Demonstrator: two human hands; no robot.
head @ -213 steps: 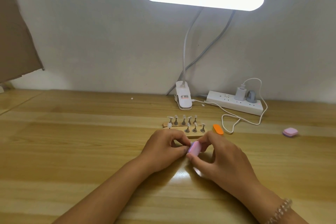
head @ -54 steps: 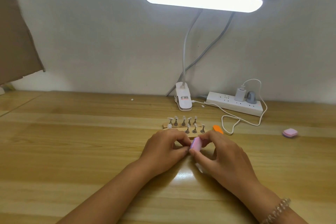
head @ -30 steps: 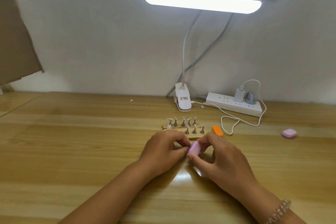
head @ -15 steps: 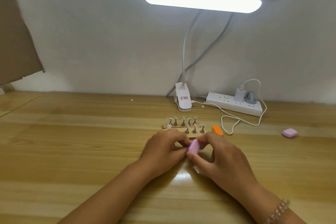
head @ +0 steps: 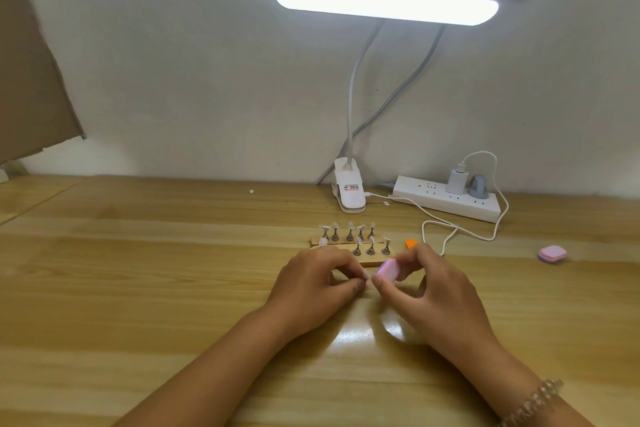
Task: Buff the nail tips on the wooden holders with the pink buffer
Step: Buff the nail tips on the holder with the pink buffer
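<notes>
**Pink buffer in right hand, end-on to the left fingertips**

Pink buffer [head: 388, 270] is held just above the wooden table [head: 138, 288], in front of the wooden holders [head: 367, 259]. Its far end is hidden inside the right hand [head: 436, 291], which grips it between thumb and curled fingers. Its long axis runs near-left to far-right. The near-left end sits lower and points at the left hand [head: 315, 284].

Left thumb and forefinger are pinched on a pale sliver [head: 366, 275], which is too small and covered to identify. The other left fingers are curled in.

The hands cover the near holder's front edge. Nail tips [head: 350, 226] stand on pegs, shapes blurry. An orange piece [head: 411, 243] peeks out behind the right knuckles. A cardboard sheet [head: 31, 80] is cut off at the left. A second pink pad [head: 552, 254] lies well apart to the right.
</notes>
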